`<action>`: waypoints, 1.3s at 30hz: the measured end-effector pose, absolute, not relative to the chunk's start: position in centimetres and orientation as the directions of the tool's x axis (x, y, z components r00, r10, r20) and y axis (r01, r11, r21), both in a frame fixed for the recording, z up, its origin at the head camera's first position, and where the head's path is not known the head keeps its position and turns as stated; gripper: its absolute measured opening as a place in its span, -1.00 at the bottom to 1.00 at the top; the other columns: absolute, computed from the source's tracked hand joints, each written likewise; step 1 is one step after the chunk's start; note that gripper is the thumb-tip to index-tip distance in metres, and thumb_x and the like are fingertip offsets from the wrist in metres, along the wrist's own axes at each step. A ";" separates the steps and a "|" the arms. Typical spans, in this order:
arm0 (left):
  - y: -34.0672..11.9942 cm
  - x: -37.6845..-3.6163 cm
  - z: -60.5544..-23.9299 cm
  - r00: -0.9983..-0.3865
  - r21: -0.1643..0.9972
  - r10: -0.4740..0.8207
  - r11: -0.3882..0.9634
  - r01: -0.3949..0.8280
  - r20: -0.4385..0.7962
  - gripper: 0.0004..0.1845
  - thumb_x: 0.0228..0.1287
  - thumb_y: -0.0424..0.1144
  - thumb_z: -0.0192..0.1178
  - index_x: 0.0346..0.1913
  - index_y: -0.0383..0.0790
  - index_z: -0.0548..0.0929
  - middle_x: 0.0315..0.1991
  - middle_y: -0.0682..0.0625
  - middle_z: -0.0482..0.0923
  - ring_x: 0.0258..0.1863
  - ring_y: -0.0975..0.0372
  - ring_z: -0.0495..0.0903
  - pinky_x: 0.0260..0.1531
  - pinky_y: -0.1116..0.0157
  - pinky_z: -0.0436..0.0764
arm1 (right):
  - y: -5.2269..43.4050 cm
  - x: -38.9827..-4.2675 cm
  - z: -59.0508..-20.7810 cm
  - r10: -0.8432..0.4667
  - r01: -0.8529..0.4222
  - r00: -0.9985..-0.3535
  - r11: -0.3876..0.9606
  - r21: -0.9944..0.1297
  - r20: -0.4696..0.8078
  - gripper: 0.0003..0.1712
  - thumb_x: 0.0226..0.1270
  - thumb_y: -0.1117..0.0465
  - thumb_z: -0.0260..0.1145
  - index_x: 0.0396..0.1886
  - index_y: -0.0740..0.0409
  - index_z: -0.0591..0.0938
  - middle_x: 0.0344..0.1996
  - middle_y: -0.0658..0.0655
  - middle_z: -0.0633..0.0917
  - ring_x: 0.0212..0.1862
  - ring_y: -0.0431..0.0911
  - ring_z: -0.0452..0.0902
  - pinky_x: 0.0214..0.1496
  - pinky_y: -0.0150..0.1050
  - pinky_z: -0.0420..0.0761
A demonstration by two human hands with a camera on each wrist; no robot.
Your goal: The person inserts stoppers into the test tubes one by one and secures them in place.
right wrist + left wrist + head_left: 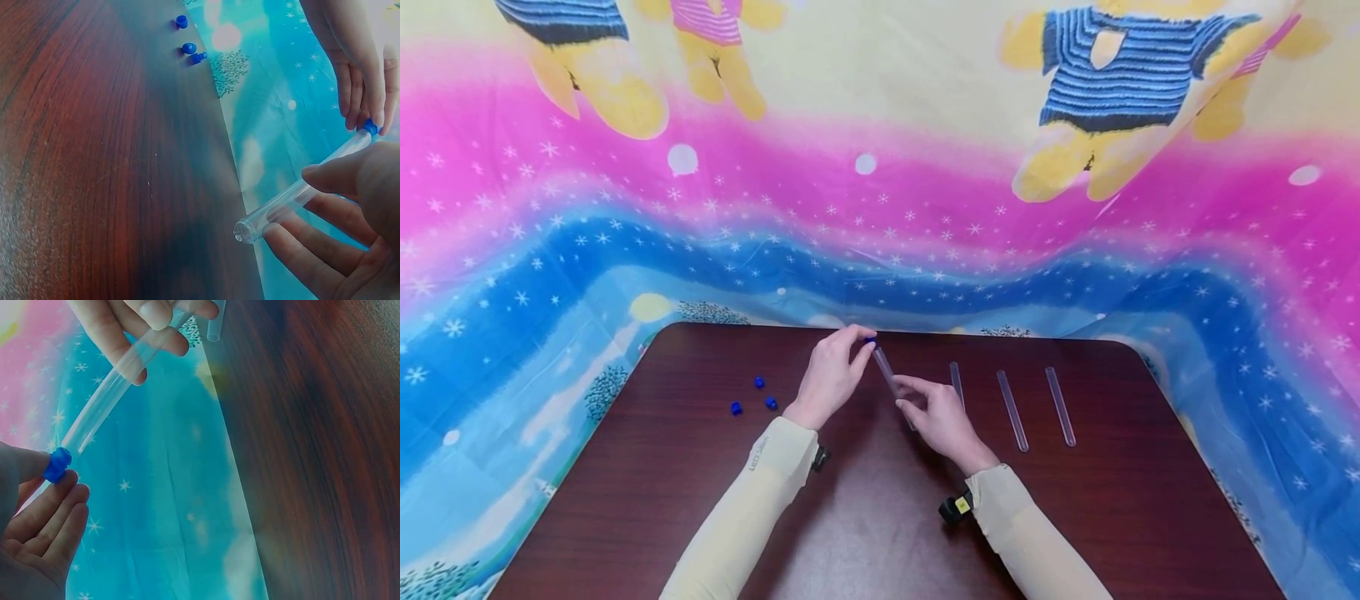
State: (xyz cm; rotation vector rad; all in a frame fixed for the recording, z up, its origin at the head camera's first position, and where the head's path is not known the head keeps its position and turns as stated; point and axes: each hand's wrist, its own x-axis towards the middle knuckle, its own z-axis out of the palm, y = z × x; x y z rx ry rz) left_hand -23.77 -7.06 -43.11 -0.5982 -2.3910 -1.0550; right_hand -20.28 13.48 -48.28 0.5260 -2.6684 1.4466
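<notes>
My left hand (831, 375) pinches a small blue cap (58, 465) between thumb and fingers. The cap is at the open end of a clear test tube (106, 400); whether it is seated in the mouth I cannot tell. Around the tube's middle, my right hand (942, 421) holds it with thumb and fingers, tilted above the table. The tube's rounded bottom (247, 231) points down toward the table in the right wrist view. To the right lie three more clear tubes: one partly behind the right hand (956, 379), a middle tube (1012, 412) and a far-right tube (1061, 408).
Three loose blue caps lie left of the left hand: a back cap (759, 382), a left cap (736, 408) and a right cap (771, 402). The dark wooden table (700, 500) ends at a printed cloth backdrop (880, 208) behind it.
</notes>
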 end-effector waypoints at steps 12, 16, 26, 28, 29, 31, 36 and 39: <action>-6.9 -23.8 -43.7 -0.802 0.561 0.206 0.618 0.551 0.561 -0.78 0.45 -0.30 0.27 0.08 -0.22 0.72 0.00 -0.07 0.72 0.05 0.10 0.67 0.10 0.14 0.60 | 13.5 -20.2 -48.4 -0.277 -0.334 -0.936 0.504 -0.796 0.218 -0.52 0.39 0.34 0.40 0.27 0.00 0.65 -0.12 0.11 0.77 -0.52 -0.06 0.66 -0.48 -0.24 0.65; -6.9 -23.8 -43.8 -0.799 0.536 0.215 0.641 0.549 0.561 -0.71 0.45 -0.30 0.27 0.16 -0.24 0.72 0.03 -0.10 0.71 0.05 0.07 0.67 0.10 0.14 0.60 | 13.5 -20.3 -48.5 -0.271 -0.343 -0.934 0.509 -0.790 0.231 -0.53 0.37 0.35 0.41 0.26 0.02 0.66 -0.15 0.07 0.77 -0.51 -0.14 0.65 -0.47 -0.26 0.66; -6.6 -23.6 -44.5 -0.804 0.561 0.211 0.618 0.550 0.555 -0.53 0.33 -0.24 0.41 0.28 -0.20 0.65 0.06 -0.11 0.70 0.00 0.09 0.69 0.01 0.18 0.65 | 13.2 -20.2 -48.3 -0.285 -0.373 -0.924 0.513 -0.773 0.256 -0.52 0.38 0.37 0.39 0.27 0.12 0.63 -0.23 0.03 0.74 -0.36 -0.13 0.70 -0.38 -0.29 0.67; -6.6 -23.6 -44.6 -0.804 0.567 0.208 0.612 0.551 0.557 -0.53 0.32 -0.25 0.41 0.28 -0.19 0.65 0.05 -0.11 0.70 -0.11 0.11 0.71 -0.10 0.22 0.68 | 13.2 -20.2 -48.2 -0.286 -0.372 -0.924 0.523 -0.767 0.254 -0.51 0.37 0.38 0.39 0.28 0.13 0.63 -0.24 0.00 0.72 -0.35 -0.15 0.69 -0.39 -0.30 0.67; -6.5 -23.6 -44.6 -0.802 0.568 0.208 0.609 0.554 0.560 -0.53 0.32 -0.25 0.42 0.28 -0.19 0.66 0.05 -0.10 0.70 -0.13 0.12 0.71 -0.14 0.23 0.68 | 13.2 -20.2 -48.2 -0.285 -0.371 -0.925 0.524 -0.767 0.252 -0.51 0.36 0.39 0.40 0.28 0.14 0.63 -0.24 0.00 0.72 -0.35 -0.16 0.68 -0.39 -0.30 0.67; -6.5 -23.7 -44.6 -0.798 0.571 0.208 0.599 0.562 0.566 -0.53 0.31 -0.25 0.43 0.27 -0.18 0.66 0.04 -0.09 0.70 -0.19 0.14 0.70 -0.25 0.26 0.66 | 13.2 -20.2 -48.1 -0.278 -0.365 -0.928 0.531 -0.765 0.250 -0.51 0.35 0.40 0.40 0.26 0.15 0.64 -0.26 -0.02 0.71 -0.35 -0.20 0.67 -0.39 -0.30 0.67; -6.2 -23.7 -44.5 -0.799 0.579 0.219 0.585 0.567 0.560 -0.53 0.32 -0.23 0.42 0.27 -0.15 0.67 0.05 -0.07 0.70 -0.22 0.16 0.67 -0.37 0.28 0.61 | 13.3 -20.4 -48.1 -0.273 -0.358 -0.931 0.543 -0.759 0.244 -0.55 0.34 0.40 0.40 0.22 0.18 0.65 -0.28 -0.04 0.67 -0.43 -0.25 0.62 -0.41 -0.29 0.66; -6.2 -23.7 -44.5 -0.805 0.584 0.222 0.586 0.561 0.551 -0.54 0.32 -0.23 0.42 0.28 -0.14 0.66 0.05 -0.06 0.70 -0.12 0.15 0.68 -0.26 0.27 0.65 | 13.4 -20.4 -48.2 -0.279 -0.364 -0.928 0.552 -0.750 0.245 -0.61 0.39 0.33 0.40 0.19 0.18 0.67 -0.27 -0.04 0.66 -0.46 -0.24 0.58 -0.37 -0.28 0.65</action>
